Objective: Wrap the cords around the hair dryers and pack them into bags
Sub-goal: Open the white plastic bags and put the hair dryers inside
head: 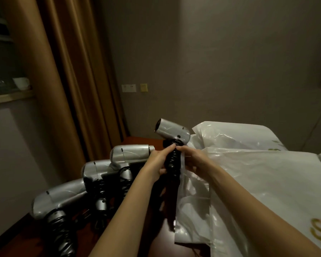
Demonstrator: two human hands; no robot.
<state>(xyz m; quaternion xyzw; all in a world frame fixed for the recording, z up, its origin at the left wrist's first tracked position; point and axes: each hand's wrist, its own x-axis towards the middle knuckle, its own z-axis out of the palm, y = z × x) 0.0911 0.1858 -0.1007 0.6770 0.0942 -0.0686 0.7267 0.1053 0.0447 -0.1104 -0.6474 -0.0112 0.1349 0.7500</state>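
Left hand (158, 161): grasping handle of silver hair dryer (172, 129) (coiled black cord (172, 162) wound round handle) | Right hand (195, 160): pinching edge of translucent plastic bag (193, 191) just beside handle | Dryer: raised above dark wooden bench (163, 240), nozzle pointing left | Three further silver hair dryers (107, 169): on bench, left.
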